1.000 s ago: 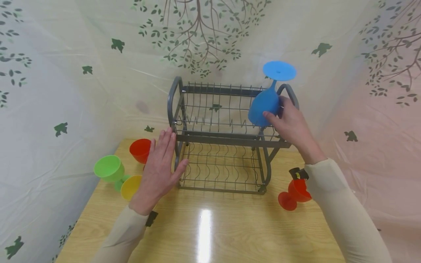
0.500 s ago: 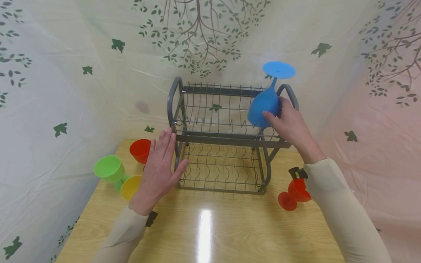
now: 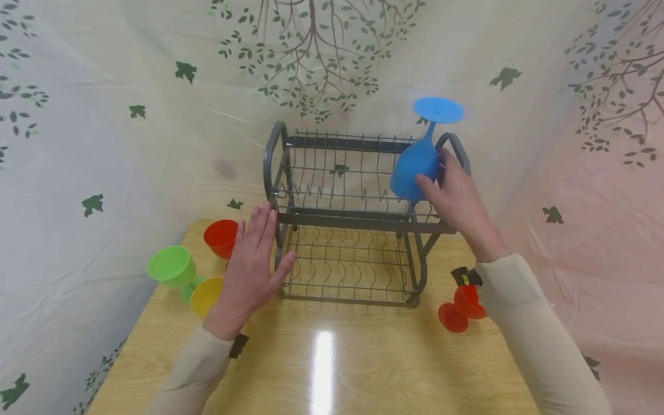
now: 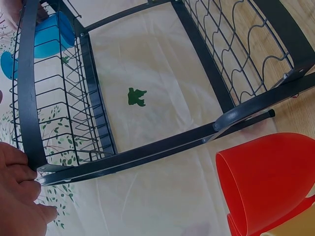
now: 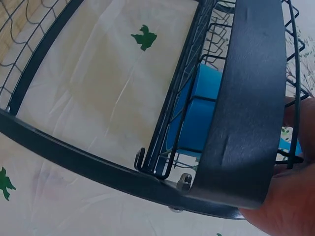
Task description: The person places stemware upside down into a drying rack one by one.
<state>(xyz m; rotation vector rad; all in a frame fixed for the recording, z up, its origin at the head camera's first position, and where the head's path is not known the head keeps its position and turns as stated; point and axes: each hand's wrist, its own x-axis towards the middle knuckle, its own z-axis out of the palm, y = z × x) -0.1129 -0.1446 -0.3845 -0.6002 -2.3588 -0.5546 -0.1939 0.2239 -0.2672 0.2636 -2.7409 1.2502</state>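
A blue plastic wine glass [image 3: 415, 170] stands upside down and slightly tilted at the right end of the dish rack's upper tier, its round foot at the top. My right hand [image 3: 459, 196] holds it by the bowl, thumb in front and the other fingers mostly hidden behind. In the right wrist view, the bowl [image 5: 199, 115] shows through the wires. My left hand [image 3: 249, 271] lies with straight fingers against the left side of the dark grey two-tier dish rack [image 3: 342, 219]. The left wrist view shows those fingers [image 4: 19, 172] at the upper tier's corner.
Left of the rack are a red cup [image 3: 220, 238], a green goblet [image 3: 172, 266] and a yellow cup [image 3: 206, 295], partly behind my left hand. A red goblet [image 3: 469, 302] lies on its side at the right, partly covered by my sleeve. All are on a wooden table [image 3: 363, 357].
The blue wine glass and my right hand have shifted barely to the left; the right forearm has moved slightly inward. My left hand has stayed in place.
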